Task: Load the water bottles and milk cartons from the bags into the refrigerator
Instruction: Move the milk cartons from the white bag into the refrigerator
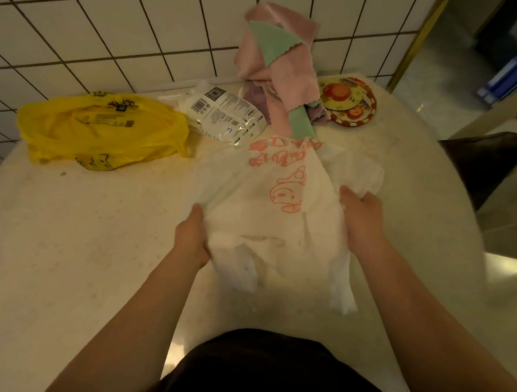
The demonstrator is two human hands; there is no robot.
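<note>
A white plastic bag (268,208) with red print lies flat on the round pale table (88,248) in front of me. My left hand (191,234) grips its left edge and my right hand (362,217) grips its right edge, crumpling the plastic. A yellow plastic bag (101,128) sits at the far left of the table, bulging slightly; its contents are hidden. No bottles or cartons show, and the refrigerator is out of view.
A clear package with printed labels (225,115) lies behind the white bag. Pink and green cloths (279,67) hang against the tiled wall. A round decorated plate (348,99) sits at the back right. A dark chair (487,162) stands to the right.
</note>
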